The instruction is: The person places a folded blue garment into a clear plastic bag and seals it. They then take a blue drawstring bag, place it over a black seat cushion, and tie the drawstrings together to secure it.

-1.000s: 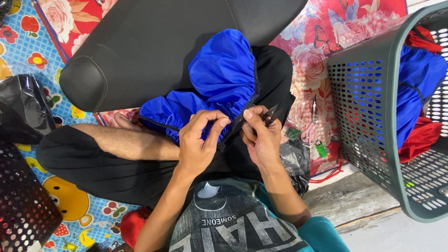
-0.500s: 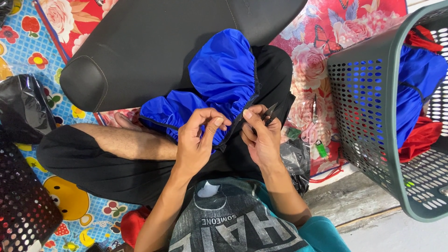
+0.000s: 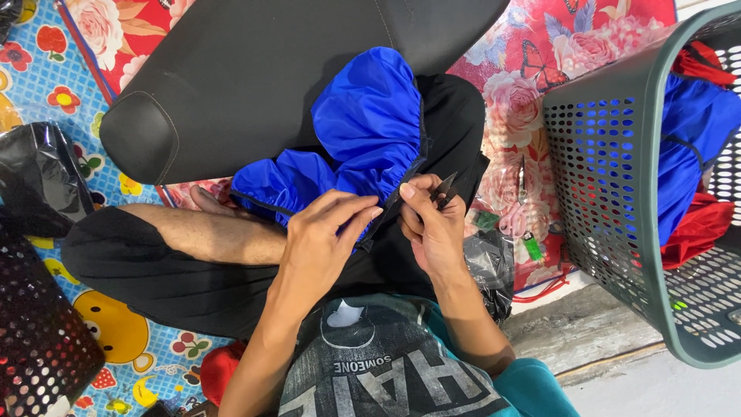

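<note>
Fingers of both hands pinch the gathered, shiny blue fabric cover (image 3: 363,131) at its black elastic hem.

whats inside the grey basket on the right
The grey basket holds blue fabric and red fabric, piled against its far side, with blue showing through the wall holes. Whatever lies beneath the pile, and the part beyond the picture edge, cannot be seen.

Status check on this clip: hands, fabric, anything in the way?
Left hand pinching gathered blue fabric cover at its black hem. Right hand holding small black snips there. Nothing between them.
</note>
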